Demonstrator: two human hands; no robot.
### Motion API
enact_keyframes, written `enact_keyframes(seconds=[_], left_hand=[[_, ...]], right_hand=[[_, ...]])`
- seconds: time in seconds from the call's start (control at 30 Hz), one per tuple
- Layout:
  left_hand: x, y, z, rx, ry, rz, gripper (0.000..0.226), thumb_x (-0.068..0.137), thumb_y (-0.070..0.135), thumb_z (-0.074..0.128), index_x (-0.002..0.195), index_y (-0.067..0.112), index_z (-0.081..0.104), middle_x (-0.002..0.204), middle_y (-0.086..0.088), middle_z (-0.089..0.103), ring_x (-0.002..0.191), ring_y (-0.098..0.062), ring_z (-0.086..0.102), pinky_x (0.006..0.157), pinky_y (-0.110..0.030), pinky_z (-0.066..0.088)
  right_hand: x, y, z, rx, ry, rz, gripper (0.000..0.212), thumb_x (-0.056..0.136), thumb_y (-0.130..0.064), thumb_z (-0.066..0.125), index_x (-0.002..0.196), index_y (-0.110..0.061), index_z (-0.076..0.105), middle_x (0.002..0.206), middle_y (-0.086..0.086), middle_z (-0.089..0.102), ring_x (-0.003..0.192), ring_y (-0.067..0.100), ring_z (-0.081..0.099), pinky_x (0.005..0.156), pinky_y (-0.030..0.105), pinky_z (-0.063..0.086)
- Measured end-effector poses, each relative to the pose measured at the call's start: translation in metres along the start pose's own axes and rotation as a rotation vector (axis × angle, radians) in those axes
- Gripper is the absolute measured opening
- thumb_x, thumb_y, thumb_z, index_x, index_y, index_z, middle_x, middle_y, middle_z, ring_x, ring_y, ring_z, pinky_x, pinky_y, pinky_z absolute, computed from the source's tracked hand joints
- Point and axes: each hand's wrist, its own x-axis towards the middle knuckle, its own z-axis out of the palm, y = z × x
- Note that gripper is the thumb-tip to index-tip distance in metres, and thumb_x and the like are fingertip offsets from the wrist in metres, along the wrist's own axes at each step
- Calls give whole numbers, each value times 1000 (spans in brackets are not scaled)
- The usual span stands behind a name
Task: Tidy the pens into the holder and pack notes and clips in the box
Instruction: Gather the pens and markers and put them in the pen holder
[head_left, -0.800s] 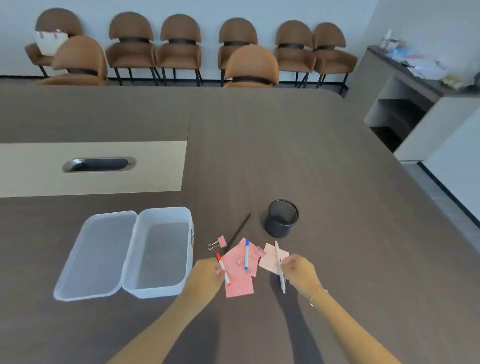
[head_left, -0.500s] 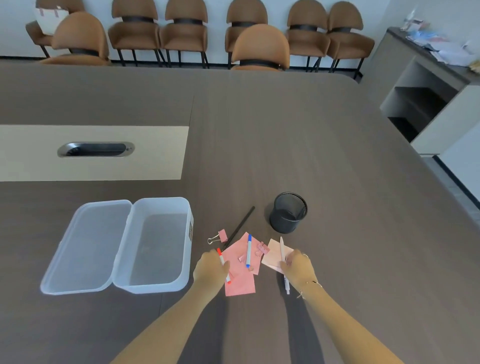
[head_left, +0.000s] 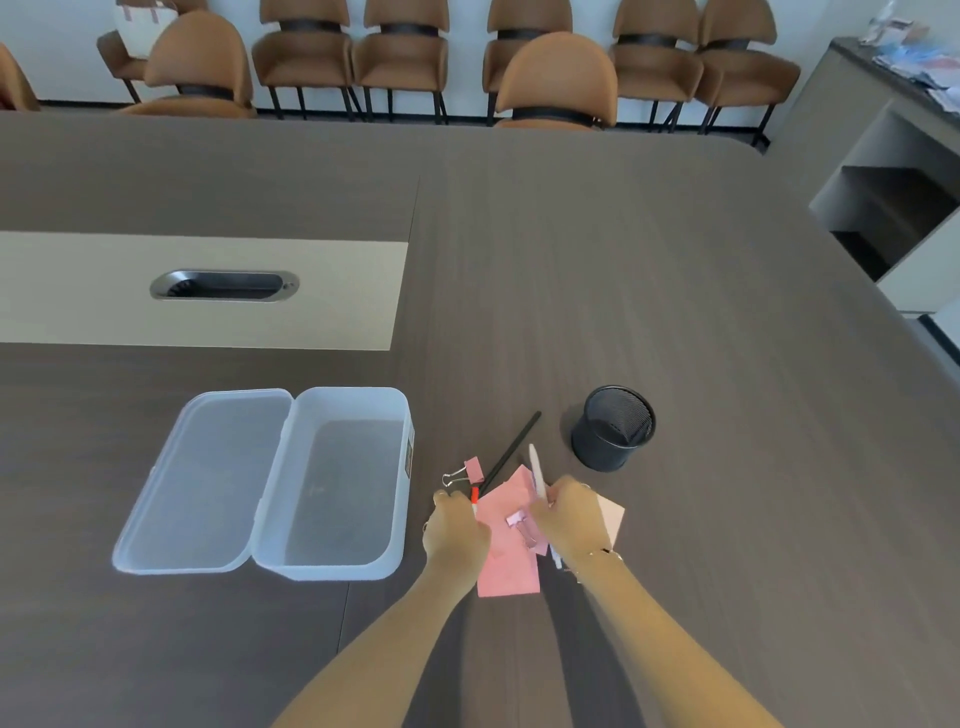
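On the dark wood table (head_left: 675, 270), wide and bare toward its far edge, a clear plastic box (head_left: 337, 483) sits open and empty, its lid (head_left: 208, 478) folded flat to the left. Right of it stands the black mesh pen holder (head_left: 613, 427), also empty, so the pen-gathering step looks just begun. Between them pink notes (head_left: 506, 571) lie heaped with a pink binder clip (head_left: 522, 525) on top, another clip (head_left: 465, 472) and a black pen (head_left: 511, 453) beside. The right hand (head_left: 571, 519) grips a white pen (head_left: 536, 467); the left hand (head_left: 457, 527) closes on a red-tipped pen (head_left: 474, 493). Next, I judge, both pens lift up-right into the holder, with open room around it.
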Motion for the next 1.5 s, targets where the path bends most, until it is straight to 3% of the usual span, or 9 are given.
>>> enact_keyframes(seconds=[0.23,0.47,0.67,0.83,0.97,1.13,1.27,1.4,1.5], left_hand=[[20,9,-18,24,79,263,22,89,20,54,107,7,57,107,-11,57,82,-22,61,66,-24,47],[72,45,-20,91,-12,362,17,94,14,51,105,2,55,102,-17,62,75,-22,55,69,-32,49],[91,63,-16,170,-94,290,22,90,21,59,101,1,61,86,-10,51,80,-29,60,78,-39,54],[97,85,-8,221,-178,215,20,82,3,64,102,0,62,97,-17,62,99,-36,65,87,-41,53],[99,89,-6,154,-189,167,23,80,2,65,102,-4,62,112,-20,65,104,-38,65,87,-41,53],[104,90,-50,-51,-141,160,23,73,14,68,59,3,54,63,-13,55,85,-37,66,67,-38,48],[105,101,-93,-113,-72,256,22,80,17,66,89,-2,73,97,-21,72,83,-27,59,71,-27,42],[92,117,-115,-161,-45,353,22,84,20,65,90,-1,72,82,-9,62,78,-21,54,56,-22,37],[77,132,-114,-273,38,433,21,84,22,66,93,4,70,88,-8,69,80,-18,58,71,-26,46]], right_hand=[[8,-10,16,-546,-21,-80,24,93,-5,48,114,-5,60,105,9,55,90,27,64,75,30,53],[15,-9,14,-601,75,-155,34,94,-42,43,110,-13,50,91,2,65,72,20,58,51,23,35],[23,-13,12,-674,-30,-213,23,93,-37,46,84,-16,50,64,-2,47,70,19,50,50,21,32],[33,-29,23,-754,-130,-232,25,92,-14,48,115,-8,57,112,6,68,98,29,66,67,30,39],[35,-33,25,-679,-179,-178,29,93,-8,45,119,-10,56,121,6,64,110,27,63,86,34,51],[25,-28,1,-459,-164,-225,5,80,-13,57,83,-12,52,85,8,59,81,31,58,65,31,46],[25,-18,-31,-194,-171,-217,22,81,-18,55,67,-13,38,66,4,48,61,27,47,48,27,34],[25,-21,-76,21,-142,-203,6,80,-7,55,77,-4,50,71,13,63,48,18,52,48,24,45],[21,-25,-116,45,-95,-220,7,83,-10,54,78,-8,51,69,13,73,36,8,57,38,14,43]])
